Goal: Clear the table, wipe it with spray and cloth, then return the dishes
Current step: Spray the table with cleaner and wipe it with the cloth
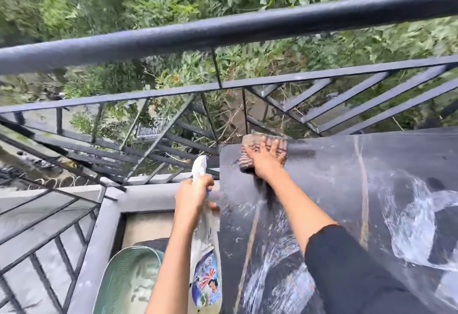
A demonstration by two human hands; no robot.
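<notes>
Table [334, 177] wet; railing [223, 31] beyond; basket [126, 281] beside spray bottle [205, 259] in left hand [192, 197].

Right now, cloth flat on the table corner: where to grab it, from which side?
Probably pinch the left edge of the cloth, coming from the left: it lies flat under the spread right hand, and that folded edge sits free at the corner of the table.

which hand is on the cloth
The right hand, fingers spread flat on the striped cloth; the left hand grips the spray bottle instead.
</notes>
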